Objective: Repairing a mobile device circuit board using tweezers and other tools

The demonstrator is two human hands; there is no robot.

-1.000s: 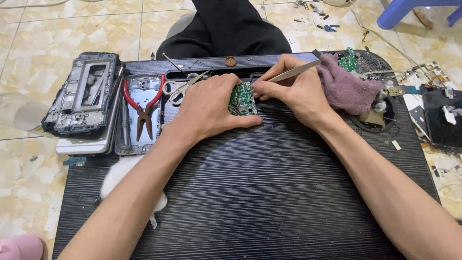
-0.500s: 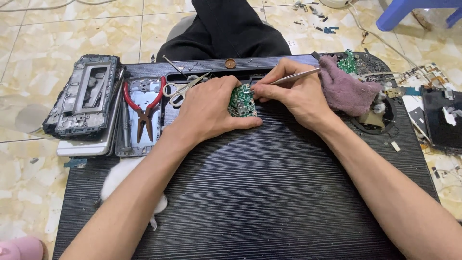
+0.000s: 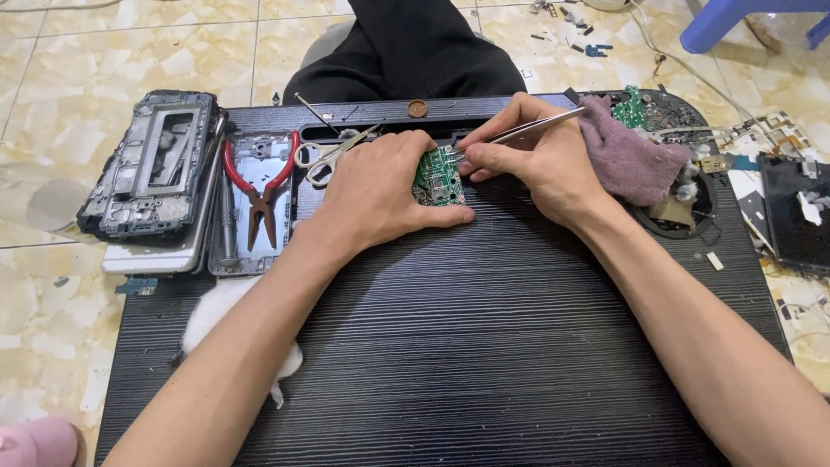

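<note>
A small green circuit board [image 3: 437, 179] lies on the black ribbed mat [image 3: 484, 346] near its far edge. My left hand [image 3: 380, 186] rests over the board's left side, thumb under its near edge, holding it down. My right hand [image 3: 536, 156] grips metal tweezers [image 3: 527, 130] whose tips touch the top of the board. Both forearms stretch across the mat toward me.
Red-handled pliers [image 3: 259, 186] and scissors [image 3: 324, 156] lie left of my left hand. Stacked phone frames [image 3: 151, 169] sit at the far left. A purple cloth [image 3: 627, 156], another green board [image 3: 635, 105] and loose parts lie right. A person's dark-trousered leg [image 3: 406, 47] is beyond the mat.
The tweezers have dipped lower and flatter toward the board; both hands stay over the board with little other movement.
</note>
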